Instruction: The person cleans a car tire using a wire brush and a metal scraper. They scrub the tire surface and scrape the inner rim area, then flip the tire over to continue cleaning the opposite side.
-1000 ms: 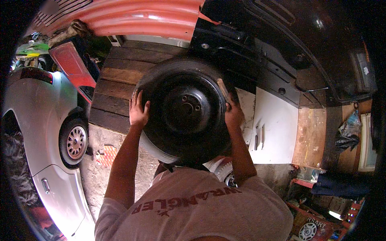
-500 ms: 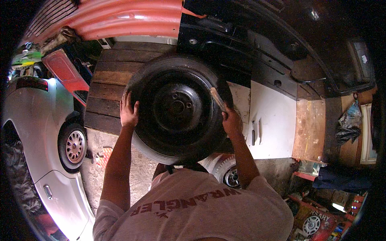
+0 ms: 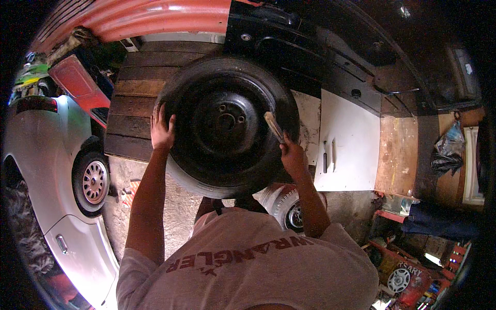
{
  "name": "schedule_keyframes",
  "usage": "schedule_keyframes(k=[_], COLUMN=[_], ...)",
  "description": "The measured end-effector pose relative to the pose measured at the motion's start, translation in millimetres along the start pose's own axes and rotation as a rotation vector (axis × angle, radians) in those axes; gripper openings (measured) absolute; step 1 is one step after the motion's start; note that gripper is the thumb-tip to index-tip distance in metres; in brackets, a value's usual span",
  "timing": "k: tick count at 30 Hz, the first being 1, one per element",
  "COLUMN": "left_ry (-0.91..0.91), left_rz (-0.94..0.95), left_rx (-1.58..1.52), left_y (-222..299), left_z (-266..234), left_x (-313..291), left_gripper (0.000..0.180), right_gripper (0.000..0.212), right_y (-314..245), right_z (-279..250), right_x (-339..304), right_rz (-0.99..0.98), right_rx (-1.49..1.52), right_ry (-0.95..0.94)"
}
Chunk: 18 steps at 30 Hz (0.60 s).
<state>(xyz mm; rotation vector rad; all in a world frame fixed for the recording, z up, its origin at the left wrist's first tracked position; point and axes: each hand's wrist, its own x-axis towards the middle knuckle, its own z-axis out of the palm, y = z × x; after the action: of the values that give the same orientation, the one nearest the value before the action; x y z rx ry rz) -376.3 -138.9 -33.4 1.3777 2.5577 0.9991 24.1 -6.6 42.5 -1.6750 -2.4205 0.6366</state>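
A black tyre on a black steel wheel (image 3: 204, 124) is in front of me, its dished face turned toward me. My left hand (image 3: 162, 129) rests on the tyre's left edge with fingers stretched out and thumb apart. In my right hand (image 3: 292, 155), closed at the right side of the wheel, is what looks like a small paintbrush (image 3: 274, 126) with a tan tip. Its tip lies over the wheel's right inner rim; whether it touches the metal I cannot tell.
Behind the wheel are wooden planks (image 3: 132, 111). A white board (image 3: 351, 155) at right bears two slim tools (image 3: 329, 157). Another tyre (image 3: 289, 209) sits below, near my legs. A silver car (image 3: 49, 139) stands at left; a black vehicle panel (image 3: 336, 67) spans the upper right.
The view has shifted slightly, so the wheel appears a little higher. My right hand has moved the brush slightly left along the rim. My left hand keeps its place on the tyre.
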Motion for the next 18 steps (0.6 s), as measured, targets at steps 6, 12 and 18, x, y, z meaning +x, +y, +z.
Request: schedule_keyframes(k=[6,12,18], left_ry=[0.001,-0.001,0.006], left_rz=[0.022,0.022,0.044], left_rx=[-0.019,0.012,-0.039], left_y=[5,-2,0], left_z=[1,2,4], left_x=[4,0,-1], left_gripper=[0.06,0.059,0.061], right_gripper=[0.045,0.044,0.043], right_y=[17,17,2], right_z=[-3,5,45], right_x=[45,-18,-66], right_rz=[-0.101,0.14,-0.255], right_rx=[0.004,-0.016,0.13], right_ry=[0.194,-0.024,0.125])
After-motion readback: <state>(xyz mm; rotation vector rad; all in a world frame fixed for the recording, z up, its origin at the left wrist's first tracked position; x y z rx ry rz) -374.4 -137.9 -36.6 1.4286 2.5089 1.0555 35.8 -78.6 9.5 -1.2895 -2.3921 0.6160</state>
